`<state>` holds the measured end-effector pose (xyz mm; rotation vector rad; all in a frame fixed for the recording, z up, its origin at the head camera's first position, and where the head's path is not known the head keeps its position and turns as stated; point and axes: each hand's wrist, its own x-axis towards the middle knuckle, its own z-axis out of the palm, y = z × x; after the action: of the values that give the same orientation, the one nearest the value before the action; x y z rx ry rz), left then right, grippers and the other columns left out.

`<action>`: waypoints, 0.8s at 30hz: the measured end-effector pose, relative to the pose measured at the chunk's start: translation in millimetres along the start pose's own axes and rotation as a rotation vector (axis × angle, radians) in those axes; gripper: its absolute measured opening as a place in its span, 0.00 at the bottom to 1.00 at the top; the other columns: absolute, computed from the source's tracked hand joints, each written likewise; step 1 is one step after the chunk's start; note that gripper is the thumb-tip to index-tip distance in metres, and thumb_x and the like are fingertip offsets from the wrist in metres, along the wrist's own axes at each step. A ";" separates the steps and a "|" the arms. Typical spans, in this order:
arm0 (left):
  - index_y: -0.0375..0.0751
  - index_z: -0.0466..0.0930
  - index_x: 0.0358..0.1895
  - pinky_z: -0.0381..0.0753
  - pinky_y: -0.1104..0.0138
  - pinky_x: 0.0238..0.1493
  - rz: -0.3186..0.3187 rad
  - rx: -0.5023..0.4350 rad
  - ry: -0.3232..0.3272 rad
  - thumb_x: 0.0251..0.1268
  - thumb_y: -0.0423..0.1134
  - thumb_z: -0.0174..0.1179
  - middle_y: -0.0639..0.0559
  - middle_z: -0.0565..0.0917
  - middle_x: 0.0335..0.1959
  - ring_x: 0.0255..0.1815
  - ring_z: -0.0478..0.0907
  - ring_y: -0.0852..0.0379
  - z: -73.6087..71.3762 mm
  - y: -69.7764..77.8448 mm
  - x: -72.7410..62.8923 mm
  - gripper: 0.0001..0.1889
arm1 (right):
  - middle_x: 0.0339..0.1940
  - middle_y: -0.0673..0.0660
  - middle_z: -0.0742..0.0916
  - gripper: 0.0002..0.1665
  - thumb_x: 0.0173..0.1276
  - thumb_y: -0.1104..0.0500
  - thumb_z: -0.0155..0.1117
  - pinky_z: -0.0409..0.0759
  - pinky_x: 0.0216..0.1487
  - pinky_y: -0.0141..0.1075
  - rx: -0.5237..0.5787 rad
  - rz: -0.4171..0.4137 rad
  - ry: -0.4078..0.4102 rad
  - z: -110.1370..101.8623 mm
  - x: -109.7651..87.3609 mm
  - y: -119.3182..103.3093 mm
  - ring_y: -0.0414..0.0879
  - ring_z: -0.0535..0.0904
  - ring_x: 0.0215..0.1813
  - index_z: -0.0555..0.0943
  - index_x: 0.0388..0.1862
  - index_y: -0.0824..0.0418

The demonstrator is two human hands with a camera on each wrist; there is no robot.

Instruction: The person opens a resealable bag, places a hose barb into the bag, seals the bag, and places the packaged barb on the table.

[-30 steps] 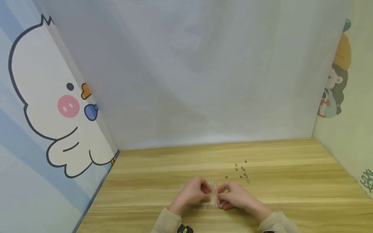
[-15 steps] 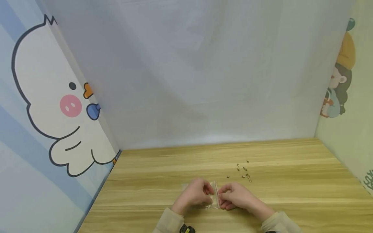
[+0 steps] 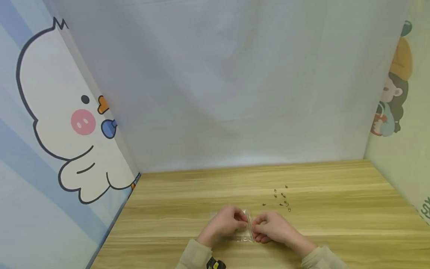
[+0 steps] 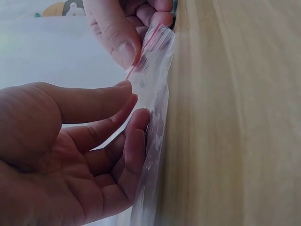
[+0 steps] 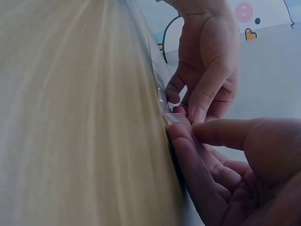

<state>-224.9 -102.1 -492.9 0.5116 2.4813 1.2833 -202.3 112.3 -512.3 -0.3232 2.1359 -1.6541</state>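
A clear plastic zip bag (image 4: 157, 70) with a red line along its zip edge lies between my two hands, low over the table. My left hand (image 3: 226, 224) pinches the bag near its mouth between thumb and forefinger, the other fingers curled against its side in the left wrist view. From the right, my right hand (image 3: 273, 227) pinches the zip edge with thumb and fingers. In the right wrist view the bag's corner (image 5: 176, 118) shows at the right fingertips. Much of the bag is hidden behind the left hand in the head view.
Several small metal pieces (image 3: 283, 195) lie scattered on the wood-grain table (image 3: 168, 194), beyond the right hand. A white backdrop (image 3: 235, 93) rises at the table's far edge, with cartoon-printed panels (image 3: 47, 93) at both sides.
The head view has shifted slightly, so the scene sits a little further right. Both hands keep to the bag's mouth, the left fingertips now closer to the zip edge.
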 end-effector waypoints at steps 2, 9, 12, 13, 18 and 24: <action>0.38 0.87 0.36 0.78 0.67 0.36 -0.010 0.003 0.003 0.67 0.30 0.71 0.54 0.84 0.31 0.31 0.77 0.60 0.1 -1.4 0.1 0.02 | 0.28 0.57 0.90 0.06 0.71 0.66 0.67 0.88 0.32 0.39 -0.013 -0.009 0.004 1.3 -0.2 0.3 0.45 0.86 0.29 0.87 0.41 0.70; 0.41 0.89 0.37 0.76 0.67 0.30 -0.039 0.001 0.002 0.72 0.38 0.70 0.55 0.85 0.30 0.28 0.77 0.59 -0.1 -2.7 0.6 0.05 | 0.29 0.56 0.90 0.06 0.71 0.64 0.70 0.87 0.32 0.39 -0.054 -0.036 0.019 3.7 0.0 -0.6 0.45 0.86 0.30 0.87 0.38 0.67; 0.41 0.89 0.37 0.75 0.67 0.30 -0.047 0.008 0.001 0.72 0.39 0.70 0.55 0.85 0.30 0.28 0.77 0.59 0.7 -2.3 1.2 0.06 | 0.29 0.56 0.90 0.06 0.71 0.63 0.71 0.87 0.32 0.40 -0.060 -0.041 0.021 4.0 0.2 0.0 0.45 0.86 0.30 0.87 0.38 0.67; 0.41 0.89 0.37 0.75 0.67 0.30 -0.049 0.011 0.002 0.72 0.39 0.70 0.56 0.85 0.31 0.28 0.77 0.59 0.8 -2.0 1.3 0.06 | 0.29 0.56 0.90 0.06 0.72 0.63 0.71 0.87 0.32 0.40 -0.066 -0.043 0.021 4.3 0.3 0.5 0.45 0.86 0.30 0.87 0.37 0.67; 0.41 0.90 0.37 0.76 0.66 0.33 -0.061 0.013 0.001 0.72 0.39 0.71 0.56 0.86 0.32 0.31 0.78 0.59 0.9 -2.3 2.4 0.06 | 0.28 0.55 0.90 0.06 0.72 0.62 0.72 0.87 0.31 0.40 -0.097 -0.052 0.034 5.8 2.3 2.9 0.45 0.86 0.29 0.88 0.37 0.65; 0.40 0.89 0.35 0.74 0.67 0.31 -0.051 0.015 0.010 0.71 0.38 0.71 0.55 0.85 0.31 0.30 0.77 0.59 0.7 -0.6 3.0 0.06 | 0.28 0.54 0.90 0.06 0.71 0.60 0.74 0.87 0.32 0.41 -0.115 -0.048 0.045 6.8 3.1 3.5 0.45 0.86 0.29 0.88 0.38 0.64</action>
<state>-227.4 -100.5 -494.1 0.4432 2.4976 1.2512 -201.7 106.1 -517.7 -0.3782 2.2782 -1.5821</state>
